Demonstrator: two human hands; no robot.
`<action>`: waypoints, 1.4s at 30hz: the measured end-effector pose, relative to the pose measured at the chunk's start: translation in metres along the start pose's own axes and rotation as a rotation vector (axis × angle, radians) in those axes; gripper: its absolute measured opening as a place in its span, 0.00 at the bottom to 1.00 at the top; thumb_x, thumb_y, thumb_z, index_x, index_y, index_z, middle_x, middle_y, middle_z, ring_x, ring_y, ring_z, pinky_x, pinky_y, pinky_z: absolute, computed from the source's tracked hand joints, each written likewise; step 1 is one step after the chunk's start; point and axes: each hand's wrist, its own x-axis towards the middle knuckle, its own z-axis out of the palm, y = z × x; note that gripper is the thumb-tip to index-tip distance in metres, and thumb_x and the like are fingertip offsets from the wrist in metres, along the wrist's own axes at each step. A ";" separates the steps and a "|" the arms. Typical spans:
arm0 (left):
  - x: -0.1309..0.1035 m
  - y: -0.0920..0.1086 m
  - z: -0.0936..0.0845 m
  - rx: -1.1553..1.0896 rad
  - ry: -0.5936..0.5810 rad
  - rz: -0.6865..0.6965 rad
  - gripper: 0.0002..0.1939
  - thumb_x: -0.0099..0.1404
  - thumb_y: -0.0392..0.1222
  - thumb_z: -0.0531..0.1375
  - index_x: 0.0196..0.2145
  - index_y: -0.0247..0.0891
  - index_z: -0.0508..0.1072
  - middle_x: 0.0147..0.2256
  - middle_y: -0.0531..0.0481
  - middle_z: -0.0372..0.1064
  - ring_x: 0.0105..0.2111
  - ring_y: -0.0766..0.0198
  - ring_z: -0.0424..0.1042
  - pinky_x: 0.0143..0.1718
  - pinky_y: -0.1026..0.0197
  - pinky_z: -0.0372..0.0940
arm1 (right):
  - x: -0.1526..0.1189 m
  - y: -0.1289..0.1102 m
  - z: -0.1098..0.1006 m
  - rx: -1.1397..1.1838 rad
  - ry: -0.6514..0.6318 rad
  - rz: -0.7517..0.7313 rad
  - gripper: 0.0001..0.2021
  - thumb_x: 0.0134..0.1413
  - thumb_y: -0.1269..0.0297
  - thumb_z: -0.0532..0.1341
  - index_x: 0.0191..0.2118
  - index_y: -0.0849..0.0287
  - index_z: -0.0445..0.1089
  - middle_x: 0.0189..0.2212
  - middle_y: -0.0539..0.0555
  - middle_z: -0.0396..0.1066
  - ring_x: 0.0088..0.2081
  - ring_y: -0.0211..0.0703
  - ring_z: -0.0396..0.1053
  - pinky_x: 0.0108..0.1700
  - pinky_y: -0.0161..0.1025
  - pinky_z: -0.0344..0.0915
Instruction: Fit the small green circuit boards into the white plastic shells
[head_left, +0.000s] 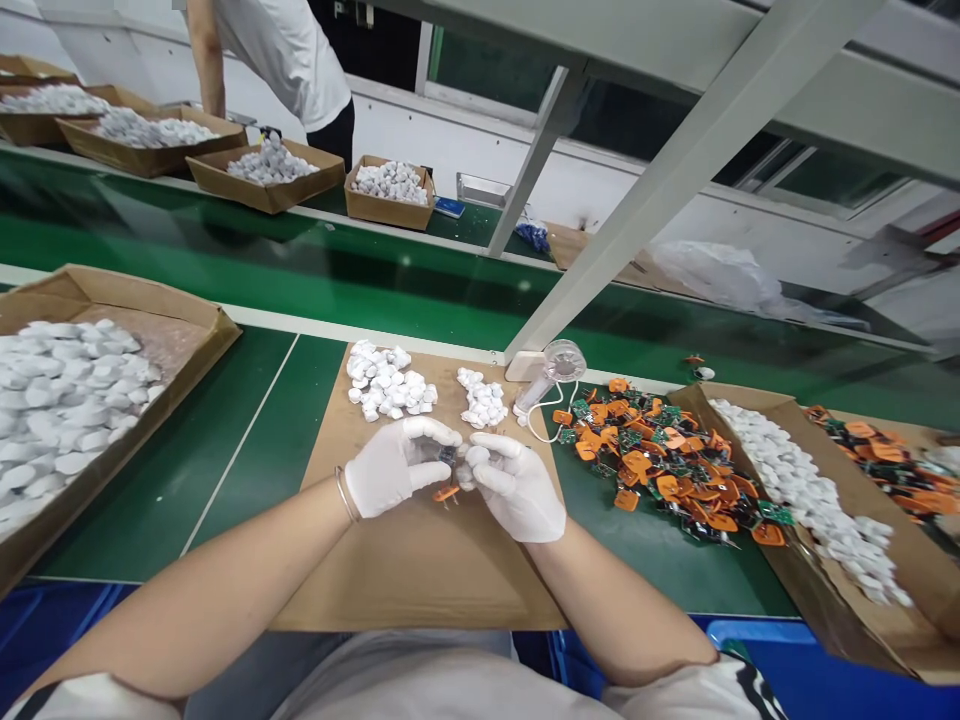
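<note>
Both my hands wear white gloves and meet over a brown cardboard sheet (420, 570). My left hand (397, 465) pinches a small dark electronic part with an orange piece (446, 493) hanging under it. Against it, my right hand (520, 485) grips a small white plastic piece (477, 457) between thumb and fingers. How the two parts touch is hidden by the fingertips. Just beyond my hands lie a larger pile of white pieces (386, 382) and a smaller pile of white pieces (481, 398).
Orange parts with green circuit boards (660, 455) are heaped at right, beside a cardboard box of white pieces (814, 490). A clear handheld fan (562, 362) with a cord lies behind. A large box (165, 300) stands left. Across the green divider, a person (285, 60) stands near more boxes.
</note>
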 end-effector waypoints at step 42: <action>-0.013 -0.006 0.007 0.617 0.086 0.401 0.10 0.55 0.44 0.69 0.37 0.44 0.78 0.32 0.51 0.79 0.31 0.59 0.77 0.57 0.45 0.65 | -0.007 0.008 0.006 -0.117 -0.085 0.107 0.24 0.37 0.53 0.74 0.38 0.55 0.64 0.24 0.46 0.68 0.25 0.37 0.66 0.25 0.34 0.62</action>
